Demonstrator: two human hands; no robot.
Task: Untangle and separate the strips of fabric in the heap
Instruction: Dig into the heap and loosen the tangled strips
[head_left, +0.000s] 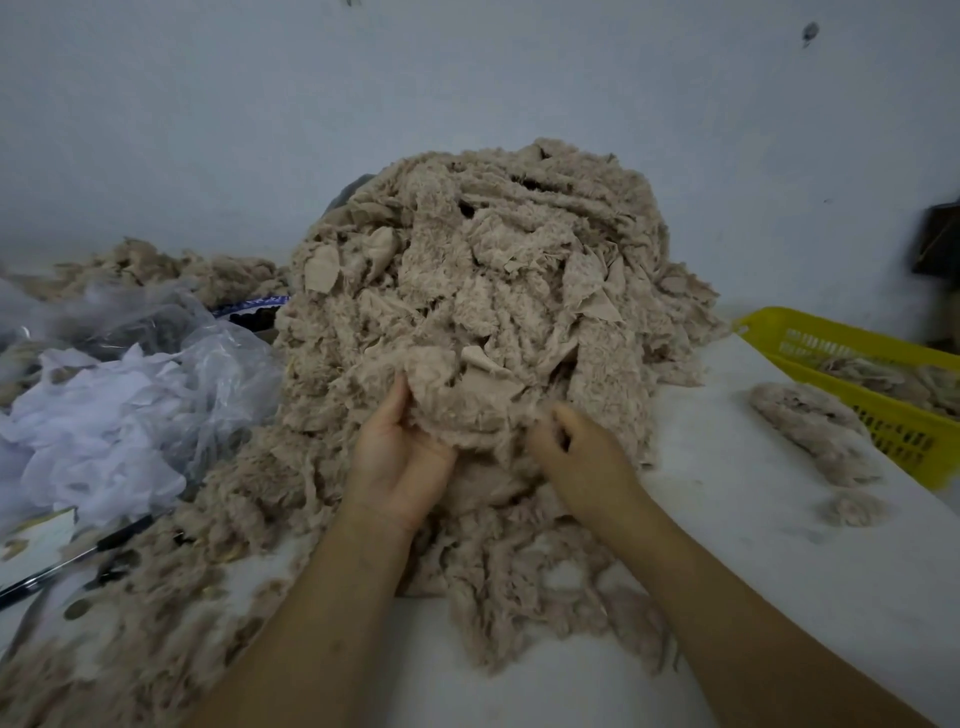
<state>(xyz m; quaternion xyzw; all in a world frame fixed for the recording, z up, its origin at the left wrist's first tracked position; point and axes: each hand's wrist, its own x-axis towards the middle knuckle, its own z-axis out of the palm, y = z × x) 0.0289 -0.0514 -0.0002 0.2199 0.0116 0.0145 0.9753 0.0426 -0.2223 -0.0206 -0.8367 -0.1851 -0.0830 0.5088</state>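
One strip (462, 410) pinched: left grip (400, 457), right grip (576, 447); heap (493, 260) behind.

No legible text anywhere; white marks on blue band (254, 305) too blurred

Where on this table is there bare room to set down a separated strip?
Bare table lies right of the heap, between it and the loose tufts beside the yellow basket, and nearer, right of the right forearm. The left side is crowded: plastic bags, white fabric, pens, scraps.
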